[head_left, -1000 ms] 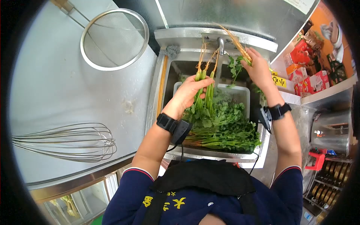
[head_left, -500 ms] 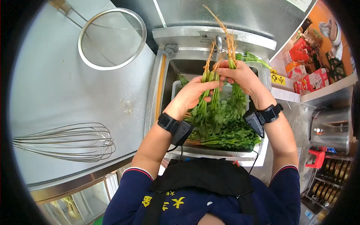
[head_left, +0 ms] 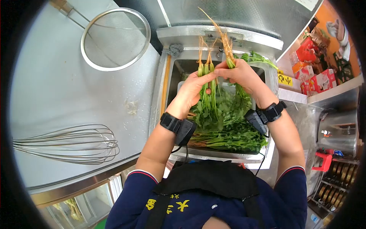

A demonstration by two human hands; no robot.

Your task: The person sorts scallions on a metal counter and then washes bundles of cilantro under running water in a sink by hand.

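Note:
Over the metal sink (head_left: 183,52), my left hand (head_left: 192,89) is closed round a few cilantro stalks (head_left: 206,71), their pale roots pointing up and leaves hanging below. My right hand (head_left: 244,76) grips another cilantro bunch (head_left: 229,60) near its root end, with one long root reaching toward the back wall. The thumbs of both hands come together between the two bunches. Under them, a leafy heap of cilantro (head_left: 232,141) fills the front of the sink. My palms hide part of the stems and a pale tub inside the sink.
A round mesh strainer (head_left: 116,40) and a wire whisk (head_left: 72,144) lie on the steel counter (head_left: 72,95) to the left. Loose green sprigs (head_left: 257,59) rest on the sink's back right corner. A steel pot (head_left: 337,131) and red stool (head_left: 322,160) stand at the right.
Both hands have shifted slightly left. The roots in my left hand have moved left and stand more upright, farther from the right bunch. My right bunch's roots lean more to the left.

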